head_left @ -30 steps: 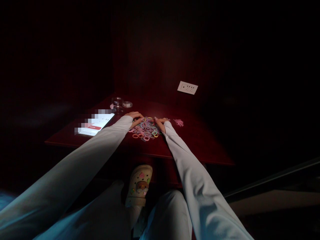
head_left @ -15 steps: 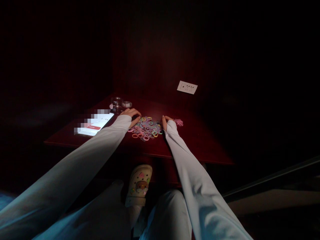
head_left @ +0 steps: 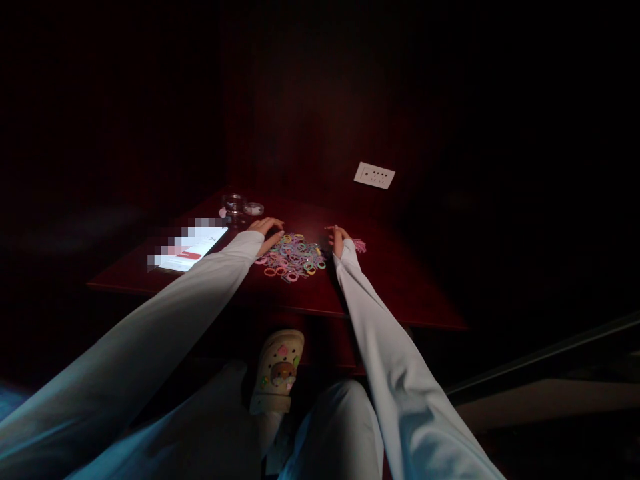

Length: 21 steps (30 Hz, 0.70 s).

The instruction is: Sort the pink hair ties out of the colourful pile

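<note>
A heap of small colourful hair ties (head_left: pixel 295 257), mostly pastel rings, lies on the dark red table (head_left: pixel 400 293). My left hand (head_left: pixel 266 231) rests at the heap's left upper edge, its thumb and fingers apart. Just off the heap's right side is my right hand (head_left: pixel 340 239), its fingers bent and drawn together near the tips. Anything small between those fingertips is too dim to make out. Partly behind my right hand sits a pink bunch of bands (head_left: pixel 360 246).
A lit phone (head_left: pixel 193 248) lies left of my left hand. Behind it stand a clear round jar (head_left: pixel 233 202) and a clear lid (head_left: pixel 254 209). A socket plate (head_left: pixel 375 175) is on the back wall. Below the table edge shows a clog (head_left: pixel 278 370).
My right hand has shifted slightly up and to the right, away from the heap, and turned so it covers more of the pink bunch. My left hand has barely moved.
</note>
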Motion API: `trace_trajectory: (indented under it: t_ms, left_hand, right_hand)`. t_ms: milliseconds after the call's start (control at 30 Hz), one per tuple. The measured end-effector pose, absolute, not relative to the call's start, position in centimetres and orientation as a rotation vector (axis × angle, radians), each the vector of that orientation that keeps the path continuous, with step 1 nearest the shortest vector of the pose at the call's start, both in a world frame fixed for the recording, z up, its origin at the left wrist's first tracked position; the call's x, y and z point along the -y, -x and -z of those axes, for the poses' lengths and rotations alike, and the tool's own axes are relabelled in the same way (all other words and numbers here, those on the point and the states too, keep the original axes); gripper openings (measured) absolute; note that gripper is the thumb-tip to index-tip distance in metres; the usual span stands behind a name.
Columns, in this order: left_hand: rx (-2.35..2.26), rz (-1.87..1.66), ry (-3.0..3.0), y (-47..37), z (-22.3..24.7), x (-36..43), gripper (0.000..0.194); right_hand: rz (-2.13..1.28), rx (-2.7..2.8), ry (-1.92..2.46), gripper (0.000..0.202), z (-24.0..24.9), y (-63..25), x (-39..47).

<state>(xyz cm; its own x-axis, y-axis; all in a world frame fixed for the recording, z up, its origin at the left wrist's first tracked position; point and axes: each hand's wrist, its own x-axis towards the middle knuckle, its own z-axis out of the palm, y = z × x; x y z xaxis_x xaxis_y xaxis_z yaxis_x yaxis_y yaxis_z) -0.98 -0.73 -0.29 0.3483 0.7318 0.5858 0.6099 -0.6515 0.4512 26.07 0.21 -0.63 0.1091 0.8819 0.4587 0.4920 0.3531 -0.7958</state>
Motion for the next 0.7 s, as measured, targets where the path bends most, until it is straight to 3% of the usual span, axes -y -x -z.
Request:
trace_trajectory:
  t_ms: [133, 300, 433, 533, 700]
  left_hand:
    - [-1.148, -1.149, -2.347, 0.7, 1.0, 0.4, 0.051]
    - [-1.154, -1.099, -2.062, 0.8, 1.2, 0.6, 0.09]
    - [-1.055, -1.097, -1.865, 0.5, 1.1, 0.8, 0.11]
    - [-0.997, -1.1, -1.751, 0.1, 1.1, 1.2, 0.114]
    - [-0.894, -1.097, -1.719, -0.2, 1.1, 1.9, 0.104]
  right_hand:
    - [-0.818, 1.262, 1.309, 0.085, -0.1, -25.1, -0.4]
    - [-1.107, 1.09, 1.187, 0.068, -1.0, -24.0, 0.8]
    - [-1.29, 0.984, 1.096, 0.069, -1.4, -23.4, 1.9]
    - [-1.368, 1.014, 1.064, 0.074, -1.5, -22.9, 2.3]
    - [-1.373, 1.169, 1.026, 0.078, -1.2, -22.6, 1.9]
